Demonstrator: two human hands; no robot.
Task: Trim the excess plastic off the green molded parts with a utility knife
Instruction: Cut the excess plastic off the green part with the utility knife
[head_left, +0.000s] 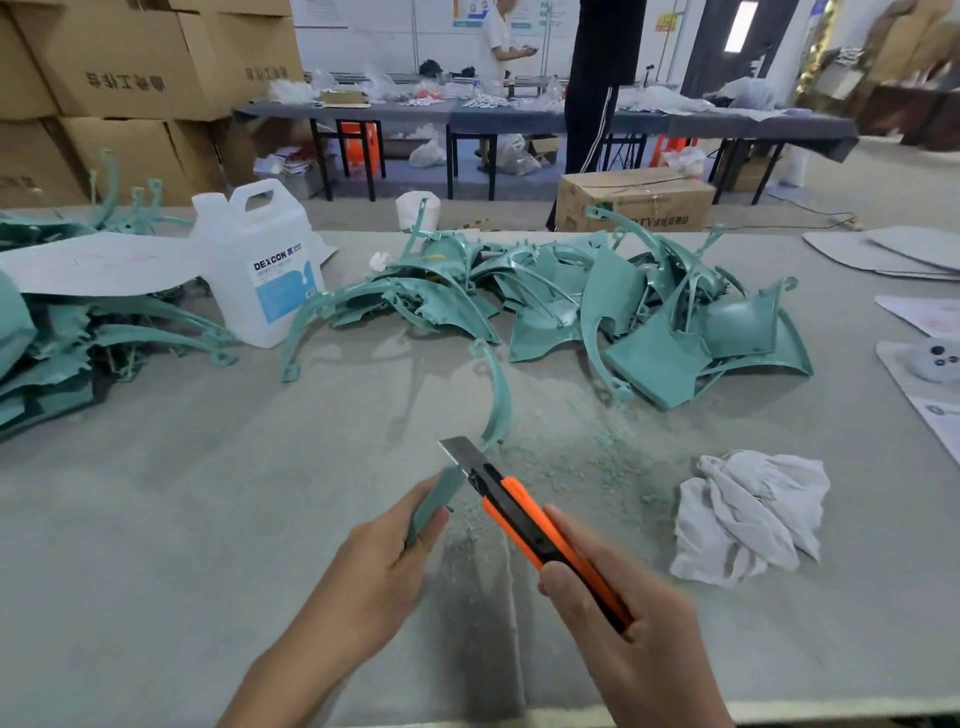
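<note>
2 hands in shot, both bare: left hand (387, 561), right hand (623, 639). Left forearm (291, 670) is bare skin along its whole visible length, down to the bottom edge of the frame. Right wrist (691, 712) is bare too, and the frame cuts it just past the hand. Fingers are slim. Nails are too blurred to tell length or finish. The rest of the person is out of frame.

White jug (260, 265) (DEXCON label), crumpled white rag (748, 514), cardboard boxes (130, 78).
</note>
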